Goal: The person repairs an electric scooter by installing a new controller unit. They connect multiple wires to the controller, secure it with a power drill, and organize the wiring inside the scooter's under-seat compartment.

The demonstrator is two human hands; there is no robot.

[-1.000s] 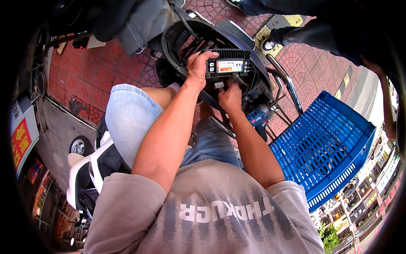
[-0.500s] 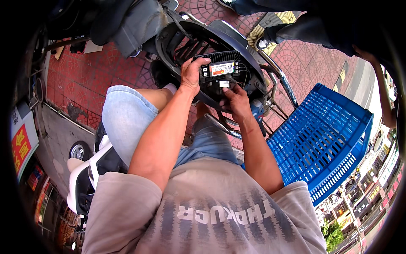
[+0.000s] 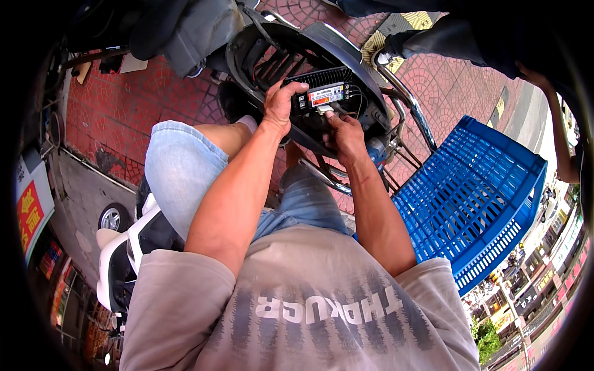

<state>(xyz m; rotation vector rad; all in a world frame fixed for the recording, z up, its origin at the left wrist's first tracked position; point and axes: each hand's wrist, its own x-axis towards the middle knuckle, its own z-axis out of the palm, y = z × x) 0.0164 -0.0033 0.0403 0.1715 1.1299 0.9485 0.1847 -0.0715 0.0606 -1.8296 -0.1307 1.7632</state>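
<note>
A black finned controller box (image 3: 320,78) with a white and orange label is held over the open body of a scooter (image 3: 272,40). My left hand (image 3: 280,106) grips the box's left end, thumb on its top face. My right hand (image 3: 345,133) pinches a white plug connector (image 3: 324,109) at the box's lower edge, just under the label. Whether the plug is seated in the box, I cannot tell. Thin wires run from terminals on the box's right end down into the scooter body.
A blue plastic crate (image 3: 470,198) stands at the right. Chrome rails (image 3: 411,114) curve along the scooter's right side. A teal tool (image 3: 376,150) lies beside my right wrist. Another person's leg (image 3: 433,49) is at the upper right. A white scooter (image 3: 124,266) stands at the left.
My right hand has moved the white connector up and slightly left, against the box's lower edge. The box has tilted a little in my left hand's grip.
</note>
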